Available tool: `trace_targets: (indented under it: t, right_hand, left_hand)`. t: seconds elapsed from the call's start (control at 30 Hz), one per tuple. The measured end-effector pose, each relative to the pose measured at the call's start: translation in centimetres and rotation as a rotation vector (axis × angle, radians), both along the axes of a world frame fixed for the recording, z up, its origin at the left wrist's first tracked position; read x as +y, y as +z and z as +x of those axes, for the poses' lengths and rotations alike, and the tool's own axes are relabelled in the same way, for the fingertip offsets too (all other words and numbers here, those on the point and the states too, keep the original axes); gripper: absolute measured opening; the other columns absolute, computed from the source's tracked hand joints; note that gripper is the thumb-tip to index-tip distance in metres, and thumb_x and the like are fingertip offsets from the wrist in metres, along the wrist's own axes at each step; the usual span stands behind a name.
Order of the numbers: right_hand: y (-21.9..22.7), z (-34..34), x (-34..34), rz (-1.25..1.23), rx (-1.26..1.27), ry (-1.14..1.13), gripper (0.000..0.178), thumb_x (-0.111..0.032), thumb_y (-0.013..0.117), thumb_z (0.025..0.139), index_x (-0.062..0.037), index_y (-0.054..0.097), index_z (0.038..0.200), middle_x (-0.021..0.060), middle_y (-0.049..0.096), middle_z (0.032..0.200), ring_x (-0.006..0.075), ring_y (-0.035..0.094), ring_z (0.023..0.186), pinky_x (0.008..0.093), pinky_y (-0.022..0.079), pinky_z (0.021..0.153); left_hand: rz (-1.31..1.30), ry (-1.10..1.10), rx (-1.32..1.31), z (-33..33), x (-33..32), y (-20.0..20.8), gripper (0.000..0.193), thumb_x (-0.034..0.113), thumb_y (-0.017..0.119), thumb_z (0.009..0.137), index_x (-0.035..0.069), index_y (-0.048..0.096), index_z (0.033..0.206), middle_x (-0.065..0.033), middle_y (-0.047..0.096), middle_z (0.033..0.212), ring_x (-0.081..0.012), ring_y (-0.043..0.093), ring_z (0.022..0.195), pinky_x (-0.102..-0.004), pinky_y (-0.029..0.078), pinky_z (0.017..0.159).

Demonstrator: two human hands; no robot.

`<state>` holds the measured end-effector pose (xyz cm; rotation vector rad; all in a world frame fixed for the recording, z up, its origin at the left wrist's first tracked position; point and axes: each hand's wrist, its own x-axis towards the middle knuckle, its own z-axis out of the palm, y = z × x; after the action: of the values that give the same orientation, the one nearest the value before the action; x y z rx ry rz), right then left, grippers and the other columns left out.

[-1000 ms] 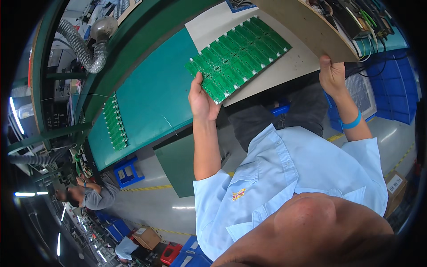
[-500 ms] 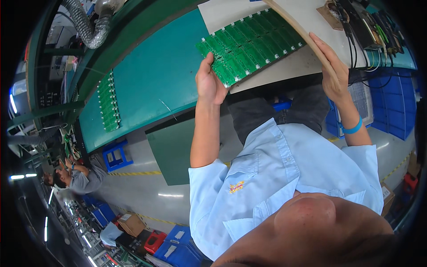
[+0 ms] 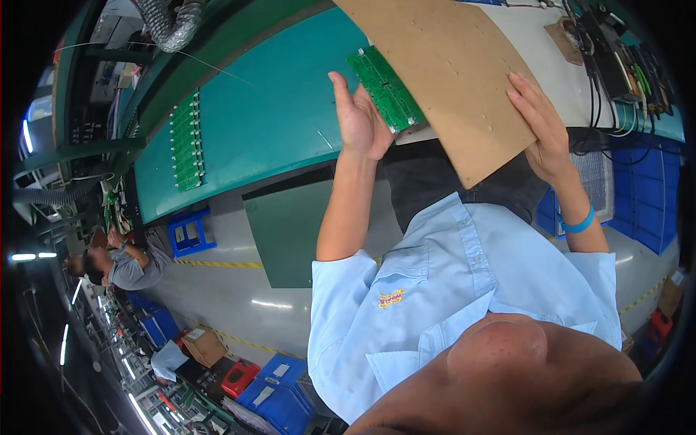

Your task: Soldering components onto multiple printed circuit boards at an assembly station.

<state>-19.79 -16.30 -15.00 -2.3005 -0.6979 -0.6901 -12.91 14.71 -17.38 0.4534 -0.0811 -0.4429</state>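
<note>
A brown cardboard sheet [image 3: 442, 69], marked with several small dents, is tilted over the bench and covers most of a green circuit board panel [image 3: 386, 88]. My right hand [image 3: 542, 134] grips its right edge, fingers on the upper face and the thumb hidden behind. Only the panel's left end shows from under the sheet. Beside that end is my left hand [image 3: 362, 123], with its thumb raised away from the board and its fingers stretched out at the panel's edge. The fingertips are partly hidden there.
Another green circuit board panel [image 3: 187, 141] lies far left on the teal bench mat [image 3: 261, 94]. Cables and a black device [image 3: 605, 61] stand at the back right. Blue crates [image 3: 641, 185] sit below the bench on the right. A blue stool [image 3: 190, 232] stands left, and a person [image 3: 134, 264] works beyond.
The cardboard sheet has turned from nearly edge-on to broad face up and now hides most of the panel. My left thumb has come off the panel.
</note>
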Motion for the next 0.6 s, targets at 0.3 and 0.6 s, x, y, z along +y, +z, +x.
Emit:
trace_targets:
  t: [0.3,0.6]
  right_hand:
    - [0.0,-0.5,1.2,-0.164,0.041,-0.022,0.051,-0.007,0.075,0.085,-0.0079,0.07,0.136,0.0129,0.059,0.153,0.0355,0.054,0.142,0.0511,0.041,0.123]
    - [0.3,-1.1,2.0,-0.228,0.1,-0.01,0.057,-0.011,0.08,0.079,-0.0113,0.071,0.135,0.0129,0.055,0.156,0.0363,0.048,0.146,0.055,0.036,0.126]
  left_hand:
    - [-0.051,-0.025,0.018,-0.1,0.6,-0.9,0.105,0.086,0.018,0.1,0.001,0.055,0.151,-0.0217,0.064,0.143,-0.0322,0.065,0.126,-0.0408,0.051,0.102]
    - [0.438,0.176,0.089,-1.0,0.1,1.0,0.109,0.088,0.016,0.098,0.001,0.056,0.149,-0.0231,0.065,0.141,-0.0318,0.065,0.124,-0.0398,0.05,0.1]
